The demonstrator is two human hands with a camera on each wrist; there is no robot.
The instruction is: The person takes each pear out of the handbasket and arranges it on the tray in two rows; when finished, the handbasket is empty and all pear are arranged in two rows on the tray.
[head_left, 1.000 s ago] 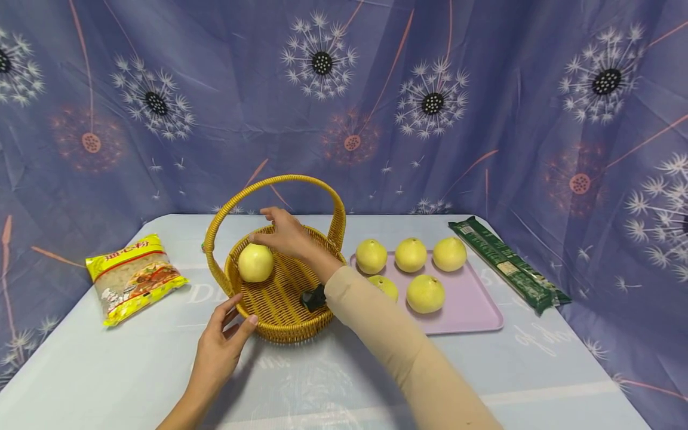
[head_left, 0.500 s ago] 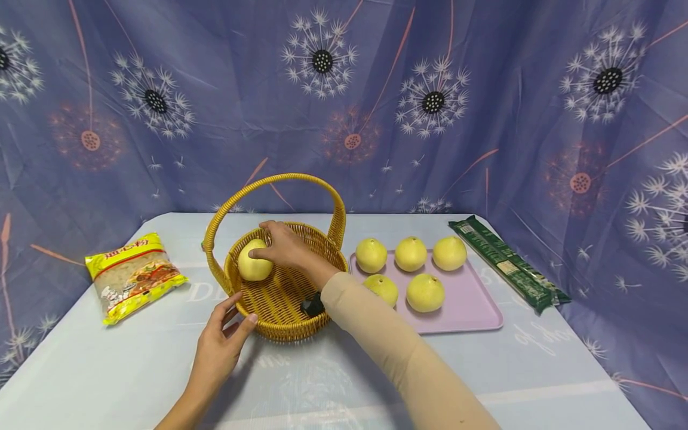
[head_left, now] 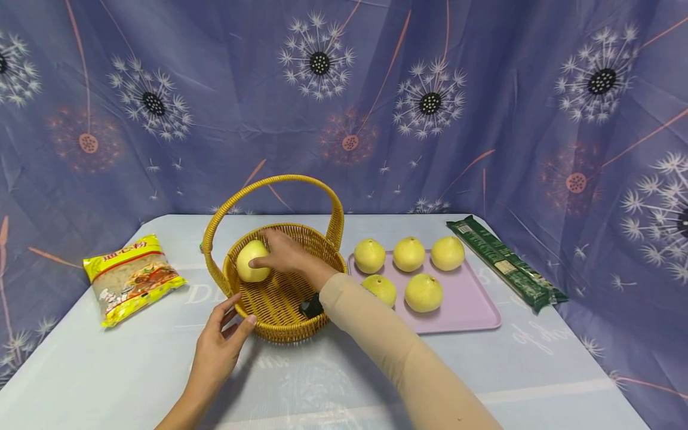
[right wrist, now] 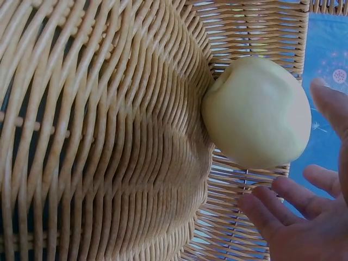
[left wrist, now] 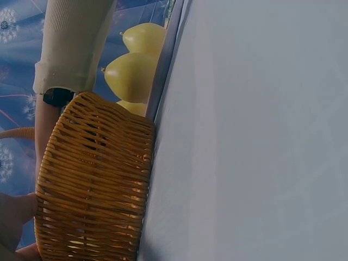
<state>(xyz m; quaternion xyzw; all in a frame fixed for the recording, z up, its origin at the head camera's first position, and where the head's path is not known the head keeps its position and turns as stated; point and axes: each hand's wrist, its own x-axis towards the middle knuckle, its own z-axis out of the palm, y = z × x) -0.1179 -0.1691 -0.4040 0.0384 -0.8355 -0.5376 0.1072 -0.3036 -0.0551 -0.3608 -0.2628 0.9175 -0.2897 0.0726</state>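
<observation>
A round wicker basket (head_left: 282,298) with a tall arched handle stands left of the table's middle. In it, at the left, sits a pale yellow pear-like fruit (right wrist: 258,114), touching the wicker wall. My right hand (head_left: 285,251) reaches into the basket at that fruit. In the right wrist view the thumb and fingers are spread, one on each side of the fruit's near end, and a gap shows between them and its skin. My left hand (head_left: 223,334) touches the front left rim of the basket with thumb and fingertips, near the handle's base.
A pink tray (head_left: 473,298) to the right carries several more yellow pear-like fruits (head_left: 424,292). Beyond it lie long green packets (head_left: 507,263). A yellow food packet (head_left: 134,278) lies at the left. The basket's handle (head_left: 279,177) arches above my right hand.
My right hand has lowered from above the fruit into the basket, with its thumb coming in front of the fruit. The left hand stays at the rim.
</observation>
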